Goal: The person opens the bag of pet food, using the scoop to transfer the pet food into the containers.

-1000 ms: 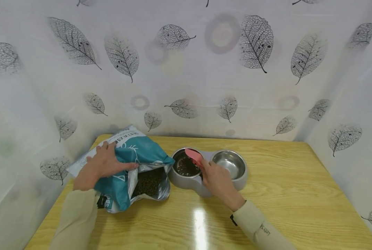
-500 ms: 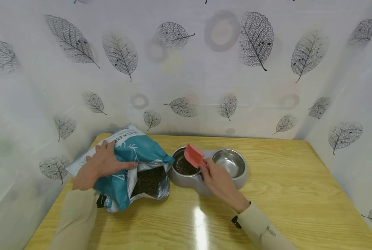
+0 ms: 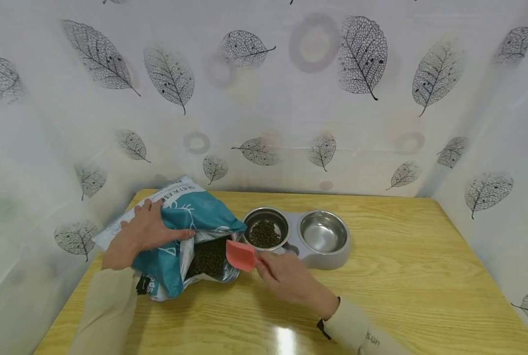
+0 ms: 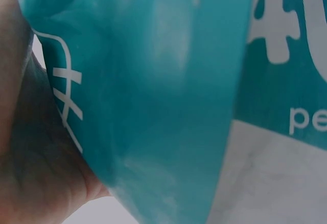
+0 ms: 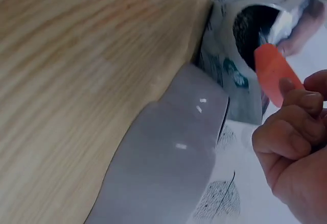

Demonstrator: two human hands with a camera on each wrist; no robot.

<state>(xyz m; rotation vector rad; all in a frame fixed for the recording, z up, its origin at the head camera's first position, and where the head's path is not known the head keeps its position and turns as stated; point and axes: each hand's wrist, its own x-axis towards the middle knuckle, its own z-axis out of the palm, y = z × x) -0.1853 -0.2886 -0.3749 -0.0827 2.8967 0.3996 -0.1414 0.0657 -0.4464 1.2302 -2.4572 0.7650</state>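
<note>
A teal and white bag lies on its side at the left, its mouth facing front right with brown kibble inside. The left hand rests spread on the bag, thumb at the rim of the mouth; in the left wrist view the bag hides its fingertips. A pink scoop is gripped by its handle in the right hand, its blade just right of the bag's mouth. Brown kibble lies in the left steel bowl of the grey double feeder; the right bowl holds nothing.
The feeder stands behind the right hand, its left end close beside the bag. Wooden table surface extends to the right and front. A pale curtain with leaf prints hangs behind the table and along both sides.
The right hand has moved the scoop from above the left bowl, left and toward the front, to the bag's mouth. The left hand and the bag stay in place.
</note>
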